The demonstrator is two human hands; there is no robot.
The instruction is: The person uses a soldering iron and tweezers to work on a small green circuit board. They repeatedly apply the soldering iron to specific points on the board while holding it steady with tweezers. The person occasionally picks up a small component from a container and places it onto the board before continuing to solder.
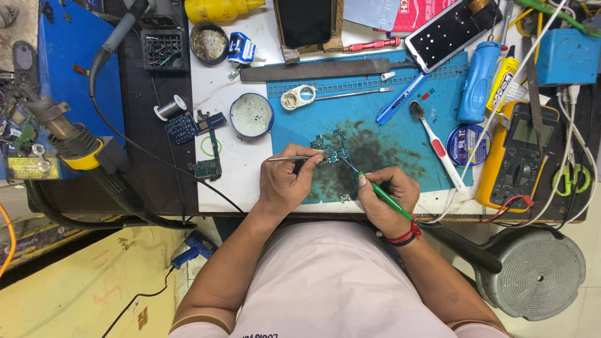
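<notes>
On the stained blue rubber mat (400, 119), the left hand (285, 181) pinches thin metal tweezers (294, 158) against a small green circuit board (332, 150); the right hand (388, 194) is curled tight around a slim green-handled tool (385, 195), probably a soldering iron, tip at the board.

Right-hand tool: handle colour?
Green, on the slim tool held in the right hand; head view.

Bench: I see a white worktop (219, 181) | blue work mat (400, 112) lies on it, stained dark at centre | off-mat: round tin (251, 115), green ring (211, 146), small circuit boards (195, 125) | right edge: yellow multimeter (518, 156), tape roll (463, 144) | on mat: toothbrush (435, 141), metal file (319, 69).
</notes>
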